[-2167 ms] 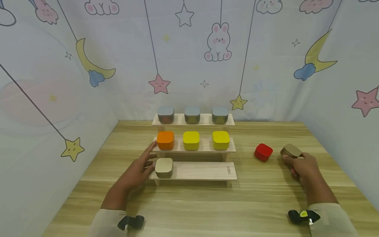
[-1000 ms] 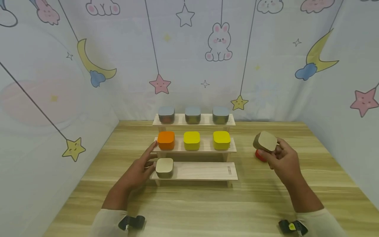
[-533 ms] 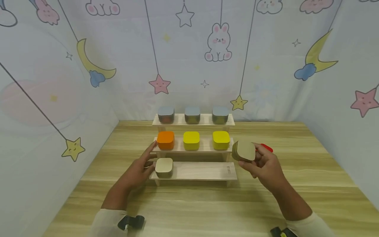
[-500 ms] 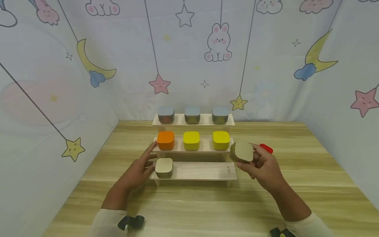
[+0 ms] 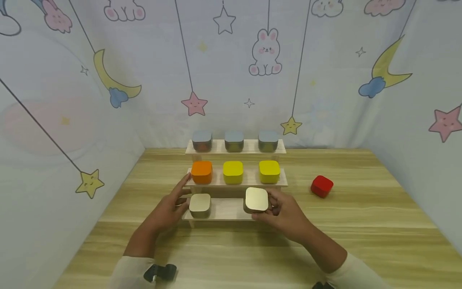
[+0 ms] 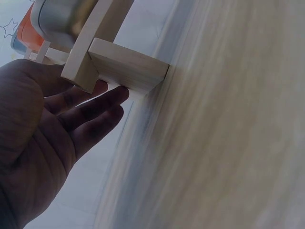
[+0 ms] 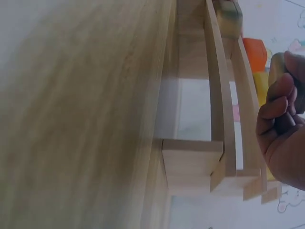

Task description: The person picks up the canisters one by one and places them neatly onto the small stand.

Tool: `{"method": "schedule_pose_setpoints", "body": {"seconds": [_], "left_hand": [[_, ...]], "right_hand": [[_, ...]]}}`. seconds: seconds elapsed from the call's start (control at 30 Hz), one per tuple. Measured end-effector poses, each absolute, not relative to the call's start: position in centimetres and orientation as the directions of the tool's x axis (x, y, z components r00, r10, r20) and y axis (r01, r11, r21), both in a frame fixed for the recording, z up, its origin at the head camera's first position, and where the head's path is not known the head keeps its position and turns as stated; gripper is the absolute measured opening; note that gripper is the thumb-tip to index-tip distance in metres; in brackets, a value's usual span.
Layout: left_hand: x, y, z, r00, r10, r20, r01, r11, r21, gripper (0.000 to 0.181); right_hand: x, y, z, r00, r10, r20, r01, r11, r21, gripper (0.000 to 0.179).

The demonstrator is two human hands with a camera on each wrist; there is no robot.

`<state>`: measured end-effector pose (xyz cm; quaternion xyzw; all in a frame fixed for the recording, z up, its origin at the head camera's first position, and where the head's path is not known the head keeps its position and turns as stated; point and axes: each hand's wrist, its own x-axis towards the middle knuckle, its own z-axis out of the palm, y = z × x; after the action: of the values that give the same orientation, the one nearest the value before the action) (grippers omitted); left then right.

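Note:
My right hand (image 5: 288,216) pinches a gold, rounded-square tin (image 5: 256,200) between thumb and fingers, over the right half of the lowest shelf (image 5: 228,208) of a three-step wooden stand. In the right wrist view, the held tin (image 7: 276,68) is raised above the shelf level. A matching gold tin (image 5: 200,203) sits at that shelf's left end. My left hand (image 5: 164,210) is at the stand's left side, fingers extended. Seen from the left wrist, the fingers of that hand (image 6: 35,129) lie along the end of the wooden shelf (image 6: 128,62), holding nothing.
The middle shelf bears an orange box (image 5: 201,171) and two yellow boxes (image 5: 233,171). Three silver tins (image 5: 234,140) stand on the top shelf. A red box (image 5: 322,186) lies on the wooden table (image 5: 353,224) to the right. A printed cloth (image 5: 234,80) hangs behind.
My right hand has lifted the gold tin off the table at the right and carried it left, past the red box, to over the lowest shelf. The left hand stays in place.

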<state>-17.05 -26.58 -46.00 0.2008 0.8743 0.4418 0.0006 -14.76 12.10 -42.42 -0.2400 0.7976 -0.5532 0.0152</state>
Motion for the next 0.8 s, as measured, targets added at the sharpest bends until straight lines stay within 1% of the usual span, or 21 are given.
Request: {"method": "schedule_pose_setpoints", "body": {"seconds": [0.2,0.43,0.6,0.8], "left_hand": [[-17.1,-26.6,-46.1,-0.920,0.347,0.183,0.353,0.525,0.775,0.096],[-17.0,-26.6,-46.3,-0.917,0.351,0.191,0.360,0.520,0.775,0.098],[-16.9,-26.5,-46.2,-0.921,0.343,0.184,0.352,0.536,0.767,0.098],[-16.9,-26.4,-46.0,-0.924,0.336,0.181,0.347,0.542,0.765,0.096]], "right_hand": [[-15.2,10.3,-42.2,-0.908,-0.363,0.208,-0.347,0.374,-0.860,0.058],[-15.7,8.7,-42.4,-0.913,-0.384,0.137,-0.313,0.446,-0.839,0.043],[-15.9,7.9,-42.4,-0.907,-0.409,0.099,-0.304,0.475,-0.826,0.038],[-16.0,6.8,-42.3,-0.902,-0.424,0.078,-0.310,0.511,-0.802,0.037]]}}
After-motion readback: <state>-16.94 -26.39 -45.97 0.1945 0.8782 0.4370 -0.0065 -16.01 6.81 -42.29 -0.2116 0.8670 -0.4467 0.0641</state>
